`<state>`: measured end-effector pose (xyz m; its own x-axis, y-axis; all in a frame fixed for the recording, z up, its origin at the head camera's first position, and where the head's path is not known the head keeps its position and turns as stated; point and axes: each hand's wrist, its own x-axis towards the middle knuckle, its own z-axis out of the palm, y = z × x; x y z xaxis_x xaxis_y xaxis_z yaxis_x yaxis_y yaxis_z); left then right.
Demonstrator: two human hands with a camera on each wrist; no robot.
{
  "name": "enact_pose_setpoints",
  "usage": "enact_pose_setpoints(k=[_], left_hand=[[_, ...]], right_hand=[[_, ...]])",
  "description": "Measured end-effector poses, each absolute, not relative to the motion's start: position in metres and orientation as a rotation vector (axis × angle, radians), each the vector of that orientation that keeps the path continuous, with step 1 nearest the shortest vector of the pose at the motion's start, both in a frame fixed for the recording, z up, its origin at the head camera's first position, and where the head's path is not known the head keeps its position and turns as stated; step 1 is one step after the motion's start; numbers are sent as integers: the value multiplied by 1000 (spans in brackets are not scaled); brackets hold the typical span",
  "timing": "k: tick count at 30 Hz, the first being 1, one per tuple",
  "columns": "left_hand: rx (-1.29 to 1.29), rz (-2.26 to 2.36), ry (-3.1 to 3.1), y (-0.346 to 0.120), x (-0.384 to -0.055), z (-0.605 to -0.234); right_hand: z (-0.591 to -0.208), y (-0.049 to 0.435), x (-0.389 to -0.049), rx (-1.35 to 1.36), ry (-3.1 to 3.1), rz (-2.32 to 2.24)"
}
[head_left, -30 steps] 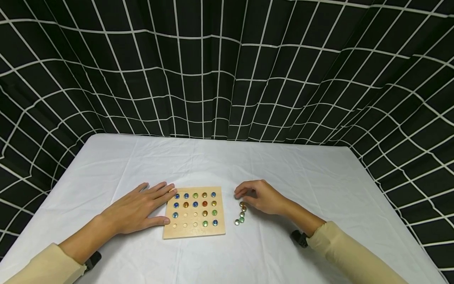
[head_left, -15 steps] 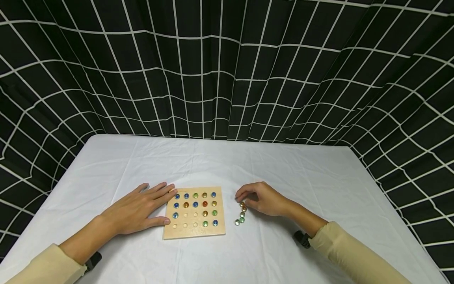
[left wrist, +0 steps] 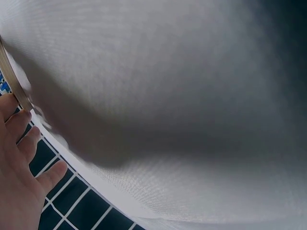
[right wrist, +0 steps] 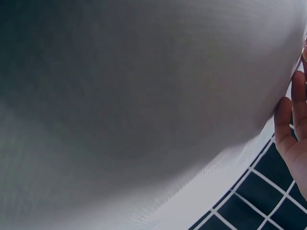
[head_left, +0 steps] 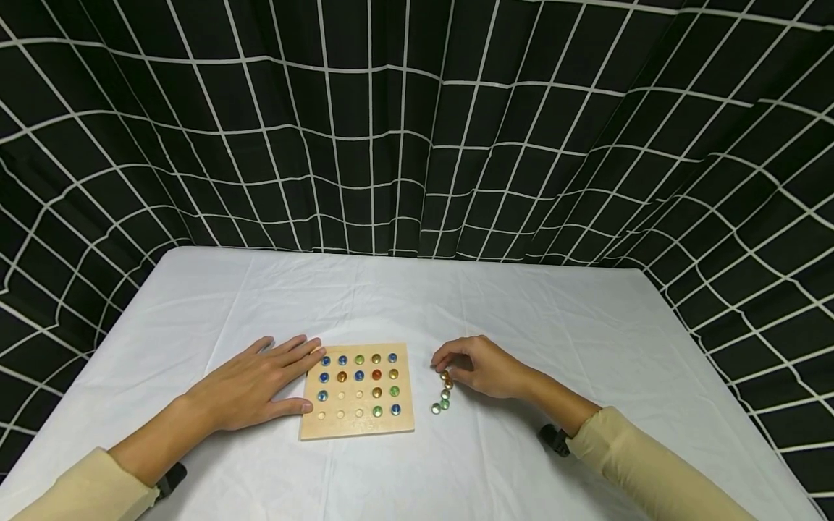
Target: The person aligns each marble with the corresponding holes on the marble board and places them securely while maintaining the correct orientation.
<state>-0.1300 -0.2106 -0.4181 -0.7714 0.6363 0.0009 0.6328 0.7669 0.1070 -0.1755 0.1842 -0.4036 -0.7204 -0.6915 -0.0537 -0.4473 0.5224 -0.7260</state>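
A light wooden board (head_left: 355, 427) lies on the white cloth, with rows of small round hollows. Blue, green, amber and red glass gems fill many hollows; several in the two nearer rows hold none. My left hand (head_left: 263, 387) lies flat with spread fingers, its fingertips and thumb on the board's left edge. To the board's right a wavy line of loose gems (head_left: 445, 394), amber and green, runs toward me. My right hand (head_left: 485, 367) bends over the far end of that line, thumb and index fingertips right at the amber gems. I cannot tell whether a gem is between them.
The white cloth (head_left: 274, 289) covers the whole table. A black curtain with white grid lines (head_left: 417, 145) closes off the back and both sides. A dark wrist strap (head_left: 554, 439) shows under the right sleeve, another (head_left: 171, 479) under the left.
My right hand has shifted very slightly toward me, its fingertips staying at the far end of the gem line. The left hand, the board and the visible gems have kept their places.
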Motion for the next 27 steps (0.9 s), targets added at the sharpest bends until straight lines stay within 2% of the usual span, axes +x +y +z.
enact_pose_setpoints(k=[27], left_hand=[[1067, 131, 2923, -211, -130, -418]], right_hand=[[-403, 177, -174, -954, 2486, -1009]])
